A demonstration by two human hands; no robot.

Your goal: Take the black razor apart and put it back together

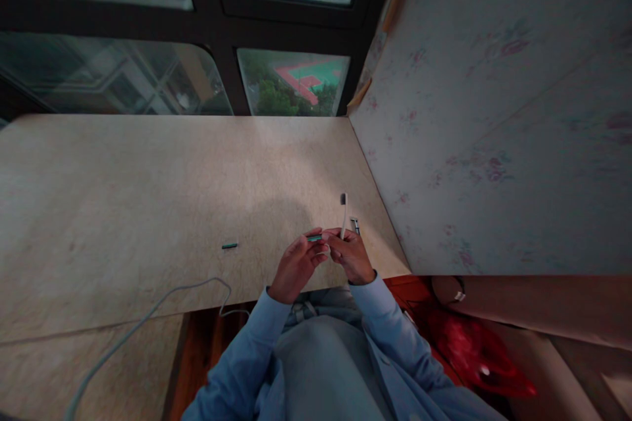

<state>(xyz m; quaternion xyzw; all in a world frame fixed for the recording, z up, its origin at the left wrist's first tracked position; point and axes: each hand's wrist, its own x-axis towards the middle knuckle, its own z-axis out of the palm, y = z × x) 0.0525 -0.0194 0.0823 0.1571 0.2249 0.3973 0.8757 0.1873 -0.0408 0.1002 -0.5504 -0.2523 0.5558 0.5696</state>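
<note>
Both hands meet over the near edge of a beige table (148, 197). My left hand (296, 268) is closed in a pinch on a small green stick-like piece (314, 237). My right hand (351, 254) is closed too, its fingertips touching the same green piece, and a white toothbrush (343, 210) with a dark head stands up out of it. A second small green piece (230, 246) lies on the table to the left of my hands. A small metallic object (354, 223) lies just behind my right hand.
A grey cable (148, 316) runs across the table's near left edge. A floral-patterned wall (494, 131) borders the table on the right. Dark-framed windows (222, 26) stand behind. A red bag (469, 348) lies low at the right.
</note>
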